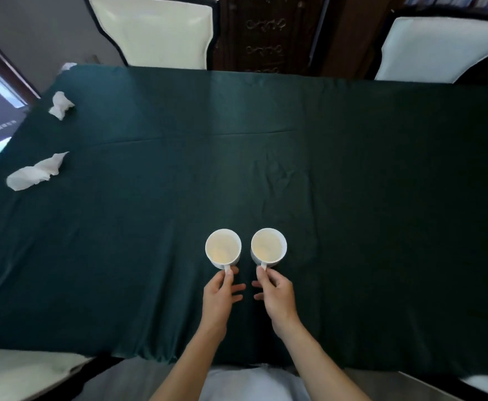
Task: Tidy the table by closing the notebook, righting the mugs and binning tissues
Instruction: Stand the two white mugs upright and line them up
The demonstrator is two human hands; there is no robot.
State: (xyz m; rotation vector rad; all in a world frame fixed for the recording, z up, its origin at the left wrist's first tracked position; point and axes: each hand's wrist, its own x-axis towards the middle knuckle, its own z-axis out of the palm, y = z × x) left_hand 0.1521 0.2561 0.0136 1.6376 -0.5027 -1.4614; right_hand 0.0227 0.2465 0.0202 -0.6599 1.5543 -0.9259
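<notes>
Two white mugs stand upright side by side on the dark green tablecloth [266, 169], handles toward me. My left hand [221, 293] pinches the handle of the left mug [223, 248]. My right hand [274, 293] pinches the handle of the right mug [269, 246]. A crumpled white tissue [36, 173] lies at the table's left side, another tissue [60, 105] further back near the left edge, and a third tissue [68, 66] peeks over the far left corner. No notebook is in view.
Two cream-cushioned chairs stand behind the table, one at the back left [153, 30] and one at the back right [445, 47]. Another chair seat [20, 371] sits at my near left. A dark carved cabinet [266, 33] is between the far chairs.
</notes>
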